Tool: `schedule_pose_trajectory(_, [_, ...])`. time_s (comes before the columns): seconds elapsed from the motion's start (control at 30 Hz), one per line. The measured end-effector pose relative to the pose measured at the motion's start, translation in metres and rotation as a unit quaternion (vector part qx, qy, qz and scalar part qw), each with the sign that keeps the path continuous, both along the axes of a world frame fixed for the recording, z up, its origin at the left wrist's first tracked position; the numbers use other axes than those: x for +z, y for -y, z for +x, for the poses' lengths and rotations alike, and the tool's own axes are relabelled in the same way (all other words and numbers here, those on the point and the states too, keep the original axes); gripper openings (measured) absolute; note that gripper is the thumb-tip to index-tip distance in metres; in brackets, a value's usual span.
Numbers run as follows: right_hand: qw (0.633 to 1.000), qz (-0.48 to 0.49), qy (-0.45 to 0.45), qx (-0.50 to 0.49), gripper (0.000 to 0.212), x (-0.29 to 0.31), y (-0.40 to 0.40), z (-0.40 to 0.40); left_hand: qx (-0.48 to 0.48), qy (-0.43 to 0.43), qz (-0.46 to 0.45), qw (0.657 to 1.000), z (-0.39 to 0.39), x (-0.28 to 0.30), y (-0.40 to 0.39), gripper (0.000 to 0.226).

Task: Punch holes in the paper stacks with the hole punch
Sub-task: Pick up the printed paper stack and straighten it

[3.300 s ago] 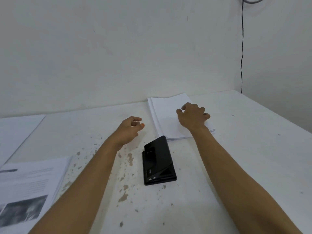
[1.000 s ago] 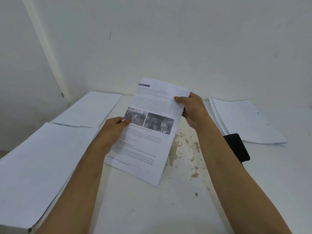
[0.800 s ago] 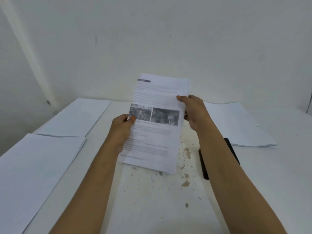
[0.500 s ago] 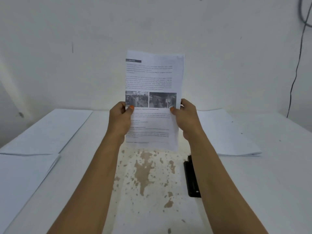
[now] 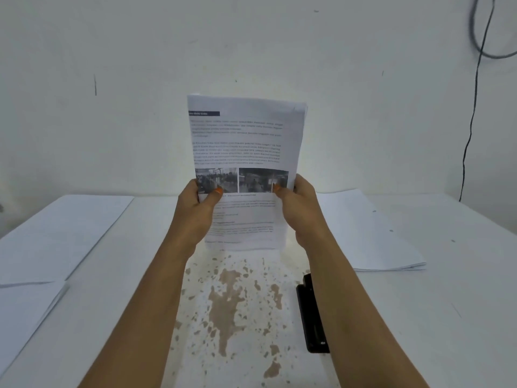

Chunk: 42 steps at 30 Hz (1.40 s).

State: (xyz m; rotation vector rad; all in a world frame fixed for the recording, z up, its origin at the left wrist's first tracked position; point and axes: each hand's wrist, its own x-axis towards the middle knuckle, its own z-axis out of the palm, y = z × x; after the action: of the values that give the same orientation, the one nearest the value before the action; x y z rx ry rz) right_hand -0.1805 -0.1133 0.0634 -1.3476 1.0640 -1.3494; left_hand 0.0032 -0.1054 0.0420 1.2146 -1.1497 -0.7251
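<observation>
Surface: white table (image 5: 447, 317), brown-stained
Held: printed paper stack (image 5: 246, 141), upright
Left hand (image 5: 195, 211): fingers pinching its left edge
Right hand (image 5: 302, 208): fingers pinching its right edge
Hole punch (image 5: 312, 315): beside right forearm

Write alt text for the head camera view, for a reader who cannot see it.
Both hands hold a printed paper stack upright above a stained white table, the left hand gripping its left edge and the right hand its right. A black hole punch lies on the table, partly hidden by the right forearm, with more white paper stacks on both sides.
</observation>
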Motion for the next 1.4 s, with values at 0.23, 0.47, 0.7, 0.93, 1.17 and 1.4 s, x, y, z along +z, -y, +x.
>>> schedule_pose_trajectory(0.23, [1.0, -0.016, -0.021, -0.006, 0.02, 0.006, 0.0, 0.002, 0.013, -0.017, -0.048, 0.999, 0.012, 0.011, -0.003, 0.021])
schedule_pose_trajectory(0.47, [0.998, -0.063, -0.029, -0.001, 0.023, 0.011, -0.005, 0.009, -0.004, -0.024, -0.064, 0.998, 0.011, 0.021, -0.008, 0.019])
schedule_pose_trajectory(0.7, [0.999, -0.038, -0.021, 0.005, 0.022, 0.014, -0.006, 0.004, 0.016, -0.023, -0.051, 0.998, 0.008, 0.017, -0.008, 0.025])
schedule_pose_trajectory(0.93, [0.998, -0.059, -0.015, -0.003, 0.019, 0.018, -0.007, 0.005, 0.008, -0.008, -0.067, 0.998, 0.007, 0.025, -0.011, 0.02])
schedule_pose_trajectory(1.17, [0.999, -0.022, -0.031, -0.004, 0.015, 0.011, -0.005, 0.001, -0.009, 0.0, -0.009, 1.0, 0.005, 0.013, -0.009, 0.025])
schedule_pose_trajectory(1.4, [0.997, -0.064, -0.047, -0.022, 0.017, 0.009, -0.004, -0.003, -0.023, 0.038, -0.004, 0.999, 0.011, 0.013, -0.011, 0.018])
